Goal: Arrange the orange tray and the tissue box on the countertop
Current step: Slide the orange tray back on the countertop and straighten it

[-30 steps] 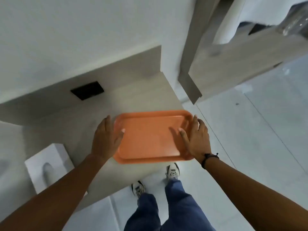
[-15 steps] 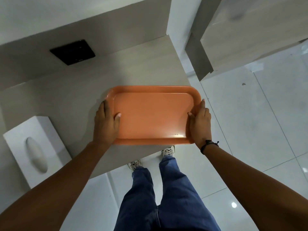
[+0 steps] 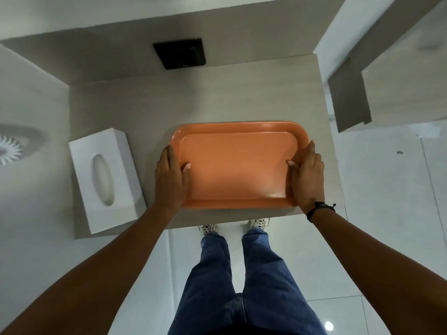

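Note:
An empty orange tray (image 3: 238, 165) lies flat on the pale wood countertop (image 3: 150, 110), close to its front edge. My left hand (image 3: 170, 180) grips the tray's left end, thumb over the rim. My right hand (image 3: 307, 176) grips the right end the same way. A white tissue box (image 3: 106, 177) with an oval slot on top stands to the left of the tray, apart from it, at the counter's left front corner.
A black wall plate (image 3: 180, 53) sits on the back panel above the counter. The counter ends right of the tray, with white floor tiles (image 3: 387, 213) beyond. Another wood unit (image 3: 396, 88) stands at the upper right. A round drain (image 3: 9, 148) shows at far left.
The view has swung down and left, so the tray sits more squarely in front of me. Both hands keep hold of the tray's ends, and it looks straighter on the counter.

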Motion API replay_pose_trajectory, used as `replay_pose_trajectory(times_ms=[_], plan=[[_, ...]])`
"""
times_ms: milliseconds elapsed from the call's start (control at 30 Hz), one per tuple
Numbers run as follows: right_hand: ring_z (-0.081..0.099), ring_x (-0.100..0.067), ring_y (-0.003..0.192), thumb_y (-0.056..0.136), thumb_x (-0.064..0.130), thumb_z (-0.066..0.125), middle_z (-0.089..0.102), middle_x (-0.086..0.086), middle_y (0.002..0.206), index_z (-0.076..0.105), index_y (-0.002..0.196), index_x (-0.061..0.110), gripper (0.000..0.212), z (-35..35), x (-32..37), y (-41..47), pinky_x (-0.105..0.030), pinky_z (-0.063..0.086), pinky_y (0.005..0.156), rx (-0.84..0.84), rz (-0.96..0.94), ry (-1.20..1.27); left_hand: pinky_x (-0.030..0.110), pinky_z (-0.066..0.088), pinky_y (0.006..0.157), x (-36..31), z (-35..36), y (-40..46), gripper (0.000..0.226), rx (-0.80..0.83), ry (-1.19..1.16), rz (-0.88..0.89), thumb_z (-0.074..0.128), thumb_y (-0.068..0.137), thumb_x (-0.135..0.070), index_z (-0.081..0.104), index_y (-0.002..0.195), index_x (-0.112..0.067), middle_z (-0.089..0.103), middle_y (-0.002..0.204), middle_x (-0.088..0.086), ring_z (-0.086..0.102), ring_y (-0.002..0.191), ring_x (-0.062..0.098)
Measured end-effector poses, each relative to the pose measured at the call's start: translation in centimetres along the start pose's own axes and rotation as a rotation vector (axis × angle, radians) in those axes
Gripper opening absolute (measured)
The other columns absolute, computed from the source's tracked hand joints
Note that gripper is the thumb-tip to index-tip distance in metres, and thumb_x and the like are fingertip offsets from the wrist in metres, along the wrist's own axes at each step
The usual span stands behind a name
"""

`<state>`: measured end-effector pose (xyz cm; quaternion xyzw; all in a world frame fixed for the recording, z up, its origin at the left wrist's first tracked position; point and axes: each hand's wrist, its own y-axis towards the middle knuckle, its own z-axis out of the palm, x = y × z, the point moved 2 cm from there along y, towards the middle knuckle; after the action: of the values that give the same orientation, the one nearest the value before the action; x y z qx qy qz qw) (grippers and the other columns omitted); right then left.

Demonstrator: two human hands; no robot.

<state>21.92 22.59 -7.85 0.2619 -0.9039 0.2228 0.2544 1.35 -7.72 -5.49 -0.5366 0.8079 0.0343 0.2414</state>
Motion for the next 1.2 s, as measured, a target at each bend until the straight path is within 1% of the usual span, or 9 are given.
replay_pose_trajectory(times_ms=[200,400,467,533,633,733,833,1000,1200], plan=[[0.048,-0.041,0.135,0.112,0.037,0.055,0.05,-0.021,0.146,0.01,0.173,0.012,0.079,1.6,2.5,0.6,-0.053,0.045,0.113,0.046,-0.081,-0.03,0.057,0.039,0.125,2.6,-0.9,-1.5,0.072,-0.054,0.011,-0.073,0.044,0.114,-0.043,0.024,0.17,-0.001,0.036,0.17,0.026,0.041,0.154,0.045],[0.048,-0.043,0.135,0.111,0.043,0.055,0.049,-0.024,0.148,0.01,0.173,0.01,0.083,1.8,3.1,0.6,-0.053,0.045,0.113,0.062,-0.117,-0.051,0.056,0.035,0.128,3.1,-1.0,-1.9,0.075,-0.045,0.013,-0.098,0.044,0.114,-0.047,0.019,0.172,-0.006,0.029,0.176,0.02,0.033,0.161,0.041],[0.051,-0.046,0.129,0.109,0.051,0.055,0.051,-0.028,0.144,0.017,0.171,0.004,0.087,1.4,3.4,0.3,-0.054,0.047,0.108,0.027,-0.136,-0.136,0.056,0.035,0.128,3.0,-1.2,-2.0,0.077,-0.056,0.068,-0.089,0.046,0.114,-0.048,0.02,0.172,-0.005,0.028,0.176,0.021,0.033,0.16,0.042],[0.054,-0.048,0.127,0.108,0.058,0.054,0.052,-0.03,0.146,0.026,0.168,0.0,0.088,1.0,3.6,-0.5,-0.057,0.048,0.104,-0.07,-0.179,-0.306,0.057,0.032,0.13,2.8,-1.3,-2.4,0.078,-0.093,0.134,-0.067,0.047,0.113,-0.048,0.021,0.171,-0.003,0.027,0.176,0.024,0.031,0.161,0.045],[0.048,-0.047,0.144,0.11,0.064,0.038,0.046,-0.027,0.16,0.027,0.169,0.004,0.085,0.8,3.9,-3.1,-0.058,0.045,0.11,-0.127,-0.341,-0.468,0.057,0.021,0.135,2.2,-0.6,-4.3,0.08,-0.13,0.186,0.071,0.047,0.112,-0.046,0.021,0.17,0.002,0.022,0.178,0.025,0.018,0.166,0.044],[0.037,-0.043,0.158,0.11,0.069,0.02,0.034,-0.021,0.173,0.02,0.172,0.007,0.088,1.6,3.1,-6.3,-0.06,0.04,0.119,0.025,-0.578,-0.563,0.055,0.011,0.138,2.2,1.1,-8.2,0.084,-0.091,0.238,0.246,0.037,0.113,-0.055,0.016,0.171,0.001,0.012,0.181,0.021,0.006,0.17,0.037],[0.03,-0.041,0.164,0.11,0.07,0.017,0.022,-0.018,0.18,0.015,0.173,0.006,0.089,2.6,2.0,-8.8,-0.057,0.035,0.124,0.127,-0.694,-0.633,0.054,0.008,0.138,2.9,2.6,-11.3,0.091,-0.065,0.298,0.25,0.032,0.111,-0.065,0.017,0.171,0.001,0.012,0.182,0.02,0.006,0.17,0.036],[0.028,-0.041,0.165,0.113,0.063,0.015,0.024,-0.022,0.179,0.02,0.172,0.003,0.084,3.7,1.8,-9.5,-0.054,0.028,0.13,0.145,-0.675,-0.664,0.049,0.005,0.138,3.7,3.5,-12.0,0.09,-0.054,0.322,0.208,0.027,0.112,-0.066,0.019,0.171,0.002,0.014,0.181,0.019,0.008,0.169,0.037],[0.026,-0.041,0.165,0.113,0.064,0.014,0.027,-0.02,0.178,0.021,0.171,0.002,0.085,4.2,2.9,-8.3,-0.054,0.03,0.131,0.137,-0.643,-0.667,0.05,0.006,0.139,3.4,3.2,-9.8,0.089,-0.085,0.316,0.192,0.027,0.113,-0.062,0.018,0.17,0.005,0.015,0.18,0.022,0.009,0.169,0.038]])
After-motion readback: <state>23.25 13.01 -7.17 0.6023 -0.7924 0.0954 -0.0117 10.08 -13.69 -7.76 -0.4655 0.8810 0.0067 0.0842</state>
